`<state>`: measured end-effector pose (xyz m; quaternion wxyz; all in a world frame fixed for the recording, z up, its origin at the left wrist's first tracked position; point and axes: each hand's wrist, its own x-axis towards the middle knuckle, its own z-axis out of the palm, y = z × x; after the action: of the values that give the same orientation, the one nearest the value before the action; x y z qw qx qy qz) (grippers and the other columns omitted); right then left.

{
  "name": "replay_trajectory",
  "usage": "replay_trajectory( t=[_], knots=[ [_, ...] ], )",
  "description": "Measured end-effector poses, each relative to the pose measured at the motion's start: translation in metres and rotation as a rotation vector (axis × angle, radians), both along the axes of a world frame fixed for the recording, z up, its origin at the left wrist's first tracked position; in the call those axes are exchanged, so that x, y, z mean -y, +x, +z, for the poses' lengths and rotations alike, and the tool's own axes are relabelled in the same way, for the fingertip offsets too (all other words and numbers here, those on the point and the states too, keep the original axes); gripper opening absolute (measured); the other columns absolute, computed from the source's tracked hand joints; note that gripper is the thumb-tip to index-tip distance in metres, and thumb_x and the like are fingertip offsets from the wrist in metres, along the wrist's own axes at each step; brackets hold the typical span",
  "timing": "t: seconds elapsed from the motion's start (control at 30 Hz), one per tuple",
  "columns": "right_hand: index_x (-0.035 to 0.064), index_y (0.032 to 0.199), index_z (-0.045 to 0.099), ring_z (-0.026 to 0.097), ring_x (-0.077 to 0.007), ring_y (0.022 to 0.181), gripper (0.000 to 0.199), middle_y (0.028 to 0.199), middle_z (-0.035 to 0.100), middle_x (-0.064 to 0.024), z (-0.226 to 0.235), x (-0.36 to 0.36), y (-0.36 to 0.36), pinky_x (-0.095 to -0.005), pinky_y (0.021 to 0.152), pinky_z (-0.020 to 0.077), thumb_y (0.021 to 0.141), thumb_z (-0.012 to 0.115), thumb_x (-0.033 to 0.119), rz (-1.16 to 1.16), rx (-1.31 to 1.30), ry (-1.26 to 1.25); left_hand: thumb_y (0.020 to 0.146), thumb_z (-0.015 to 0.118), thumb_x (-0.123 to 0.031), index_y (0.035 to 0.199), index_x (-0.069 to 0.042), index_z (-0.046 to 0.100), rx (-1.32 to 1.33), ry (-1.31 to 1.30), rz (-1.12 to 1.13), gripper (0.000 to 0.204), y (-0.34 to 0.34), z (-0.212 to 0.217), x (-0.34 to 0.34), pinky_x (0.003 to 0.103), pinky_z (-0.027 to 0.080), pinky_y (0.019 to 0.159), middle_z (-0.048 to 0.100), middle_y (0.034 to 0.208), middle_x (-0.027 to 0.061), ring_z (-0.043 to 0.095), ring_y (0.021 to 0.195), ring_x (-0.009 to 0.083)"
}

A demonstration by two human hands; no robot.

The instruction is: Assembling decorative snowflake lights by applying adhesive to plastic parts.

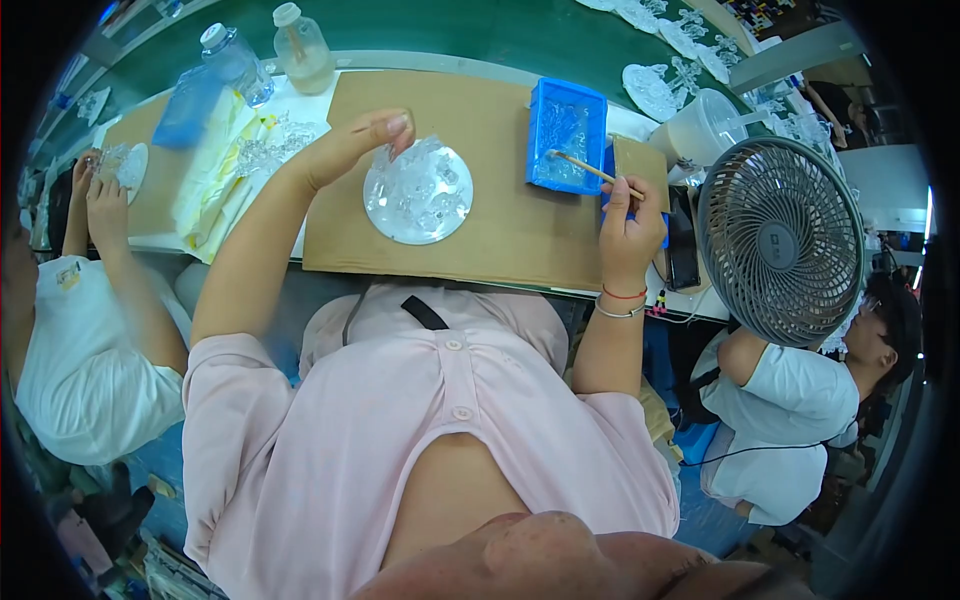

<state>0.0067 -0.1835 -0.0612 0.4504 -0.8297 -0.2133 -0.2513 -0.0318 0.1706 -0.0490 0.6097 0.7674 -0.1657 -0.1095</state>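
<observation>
Gripping: right hand (pixel 628 232) pinches thin stick (pixel 590 171), tip in blue tray (pixel 567 135).
Left hand (pixel 352 146): fingers pressed together on clear disc (pixel 418 192).
Hidden: tray contents indistinct.

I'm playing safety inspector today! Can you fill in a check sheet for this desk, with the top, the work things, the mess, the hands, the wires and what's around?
Surface: brown cardboard sheet laid over a pale bench.
Job's things: round clear disc with clear bits heaped on it; blue tray; thin wooden stick with its tip in the tray.
Clutter: two plastic bottles, folded pale bags, white tub.
Hands: left hand pinches a clear piece at the disc's edge; right hand holds the stick.
Cables: a thin black cable by the neighbour on the right.
Surroundings: grey fan on the right; a person seated on each side; green belt behind.
</observation>
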Motion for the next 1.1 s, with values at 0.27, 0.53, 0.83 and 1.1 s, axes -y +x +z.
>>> replay_trajectory(
  t=[0.27,0.53,0.83,1.1],
  knots=[
    [0.0001,0.097,0.058,0.055,-0.0087,0.06,0.015,0.077,0.067,-0.0069,0.003,0.002,-0.004,-0.0225,0.056,0.045,0.097,0.052,0.015,-0.013,0.052,-0.037,0.099,0.042,-0.045,0.139,-0.005,0.041,0.273,0.174,0.475,0.057,-0.038,0.001,0.028,0.037,0.033,0.107,0.046,0.135,0.0155,0.047,0.124,0.0266],
    [-0.0001,0.095,0.058,0.057,-0.0097,0.061,0.014,0.078,0.067,-0.0079,0.011,-0.005,-0.001,-0.0224,0.058,0.0458,0.097,0.052,0.012,0.123,0.058,-0.156,0.096,0.055,-0.025,0.14,-0.007,0.041,0.007,-0.075,0.402,0.049,-0.042,-0.038,0.037,0.035,0.037,0.104,0.051,0.134,0.0125,0.048,0.124,0.025],
    [-0.0007,0.097,0.058,0.059,-0.0116,0.064,0.014,0.081,0.067,-0.0102,0.007,0.004,-0.008,-0.0229,0.06,0.0471,0.097,0.052,0.012,0.04,0.04,-0.159,0.081,0.07,-0.014,0.113,-0.01,0.063,0.817,0.374,0.675,0.033,-0.063,-0.011,0.05,0.04,0.042,0.098,0.059,0.118,0.0122,0.053,0.114,0.031],
    [0.0001,0.106,0.055,0.063,-0.0265,0.087,0.026,0.098,0.065,-0.0161,-0.009,0.017,-0.021,-0.0338,0.081,0.0488,0.093,0.058,0.023,0.067,0.224,-0.176,0.08,0.07,-0.011,0.119,-0.005,0.057,0.75,0.428,0.637,0.041,-0.075,-0.014,0.058,0.043,0.04,0.1,0.053,0.124,0.0159,0.051,0.117,0.0336]
  ],
)
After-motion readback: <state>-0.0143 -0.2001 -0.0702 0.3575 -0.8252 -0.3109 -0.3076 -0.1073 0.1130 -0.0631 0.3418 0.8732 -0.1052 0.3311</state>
